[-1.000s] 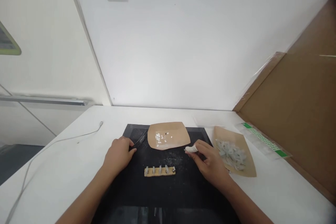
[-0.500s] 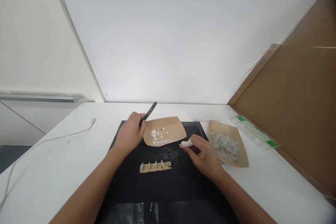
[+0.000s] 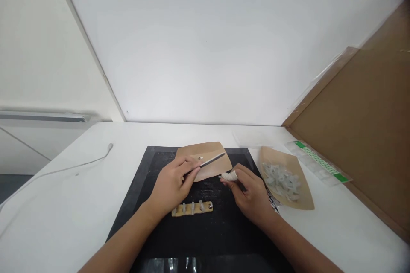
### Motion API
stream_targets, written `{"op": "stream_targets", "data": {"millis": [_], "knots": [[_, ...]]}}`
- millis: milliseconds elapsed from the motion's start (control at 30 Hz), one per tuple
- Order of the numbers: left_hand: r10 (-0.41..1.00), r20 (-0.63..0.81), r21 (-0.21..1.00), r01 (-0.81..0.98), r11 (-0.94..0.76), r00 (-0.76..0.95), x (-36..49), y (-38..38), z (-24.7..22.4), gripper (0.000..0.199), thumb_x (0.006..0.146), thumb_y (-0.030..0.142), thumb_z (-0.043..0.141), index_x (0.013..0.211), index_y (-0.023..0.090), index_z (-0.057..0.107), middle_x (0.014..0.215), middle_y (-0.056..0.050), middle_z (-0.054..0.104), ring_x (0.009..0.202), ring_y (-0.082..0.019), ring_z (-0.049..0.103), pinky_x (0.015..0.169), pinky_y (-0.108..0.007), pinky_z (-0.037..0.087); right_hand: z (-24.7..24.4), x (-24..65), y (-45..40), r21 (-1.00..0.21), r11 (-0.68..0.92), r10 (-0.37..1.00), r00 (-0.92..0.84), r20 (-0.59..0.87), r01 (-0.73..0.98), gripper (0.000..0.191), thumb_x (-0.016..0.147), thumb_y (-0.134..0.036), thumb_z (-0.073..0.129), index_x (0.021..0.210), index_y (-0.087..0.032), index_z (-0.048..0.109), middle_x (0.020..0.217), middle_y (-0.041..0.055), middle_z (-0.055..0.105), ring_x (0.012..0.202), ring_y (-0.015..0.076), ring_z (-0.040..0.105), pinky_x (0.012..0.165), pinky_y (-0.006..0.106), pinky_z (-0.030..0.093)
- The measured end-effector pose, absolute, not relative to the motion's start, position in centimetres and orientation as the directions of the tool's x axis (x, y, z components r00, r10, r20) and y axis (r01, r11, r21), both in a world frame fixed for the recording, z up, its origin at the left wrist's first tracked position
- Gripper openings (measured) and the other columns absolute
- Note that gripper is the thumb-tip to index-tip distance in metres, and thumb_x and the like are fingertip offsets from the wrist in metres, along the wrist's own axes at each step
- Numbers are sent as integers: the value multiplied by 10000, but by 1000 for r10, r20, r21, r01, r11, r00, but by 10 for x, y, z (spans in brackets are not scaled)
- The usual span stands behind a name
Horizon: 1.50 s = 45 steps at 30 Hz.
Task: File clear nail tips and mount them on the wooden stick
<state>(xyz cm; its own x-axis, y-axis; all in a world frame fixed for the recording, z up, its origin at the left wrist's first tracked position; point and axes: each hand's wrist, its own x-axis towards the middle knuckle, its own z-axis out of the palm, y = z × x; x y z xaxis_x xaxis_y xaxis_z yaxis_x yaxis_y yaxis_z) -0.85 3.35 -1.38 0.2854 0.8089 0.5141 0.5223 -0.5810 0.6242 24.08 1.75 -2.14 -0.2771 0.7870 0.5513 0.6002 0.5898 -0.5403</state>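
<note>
Two hands are working at frame centre. Your left hand is pinching a slim dark tool; your right hand is closing thumb and index on a white piece, though I can't tell if part of it is covering the finger. Change: the tool was pointing up, now it's slanting right over the brown paper sheet. Net: tool and piece are sitting near each other, apart. Your left hand is blocking much of that sheet. Yellow strip with pale tabs is lying below, on the black mat. Right of frame: translucent pieces are heaping on a second sheet, just beside your right hand.
</note>
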Motion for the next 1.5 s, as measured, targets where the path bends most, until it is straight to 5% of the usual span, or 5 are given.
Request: {"op": "stream_targets", "data": {"millis": [400, 700, 1100, 1300, 1500], "knots": [[941, 225, 866, 392, -312, 251, -3, 26, -10, 283, 1006, 379, 599, 1183, 256, 781, 969, -39, 733, 532, -98, 632, 500, -205, 539, 8, 222, 51, -233, 665, 662, -415, 624, 710, 297, 1064, -231, 468, 771, -244, 421, 789, 20, 493, 710, 178, 473, 657, 298, 379], [972, 81, 924, 350, -156, 219, 1, 19, 4, 324, 994, 409, 595, 1200, 262, 798, 790, -21, 764, 686, -162, 711, 707, -263, 579, -3, 215, 45, -257, 667, 638, -357, 683, 700, 273, 1027, -132, 505, 777, -230, 457, 782, 28, 505, 706, 173, 473, 648, 310, 387], [982, -4, 920, 386, -70, 189, 2, 18, -1, 401, 982, 468, 590, 1261, 242, 770, 567, 14, 683, 607, -169, 673, 610, -251, 510, -11, 210, 51, -333, 657, 668, -319, 672, 676, 239, 1026, -137, 528, 831, -232, 428, 820, 29, 495, 733, 180, 474, 668, 306, 426], [978, -87, 957, 289, 29, 191, 3, 19, -3, 391, 888, 507, 710, 1171, 255, 802, 952, -27, 782, 446, -97, 626, 441, -219, 457, -12, 213, 50, -302, 666, 651, -333, 682, 682, 227, 1020, -123, 529, 845, -227, 430, 831, 35, 495, 753, 186, 481, 687, 317, 418], [990, 29, 927, 368, -77, 136, 1, 18, -6, 311, 972, 465, 633, 1113, 269, 829, 590, 25, 710, 625, -160, 714, 701, -270, 552, -8, 215, 51, -189, 639, 622, -356, 697, 745, 280, 1015, -121, 531, 803, -238, 392, 783, 21, 463, 696, 186, 418, 646, 336, 344]]}}
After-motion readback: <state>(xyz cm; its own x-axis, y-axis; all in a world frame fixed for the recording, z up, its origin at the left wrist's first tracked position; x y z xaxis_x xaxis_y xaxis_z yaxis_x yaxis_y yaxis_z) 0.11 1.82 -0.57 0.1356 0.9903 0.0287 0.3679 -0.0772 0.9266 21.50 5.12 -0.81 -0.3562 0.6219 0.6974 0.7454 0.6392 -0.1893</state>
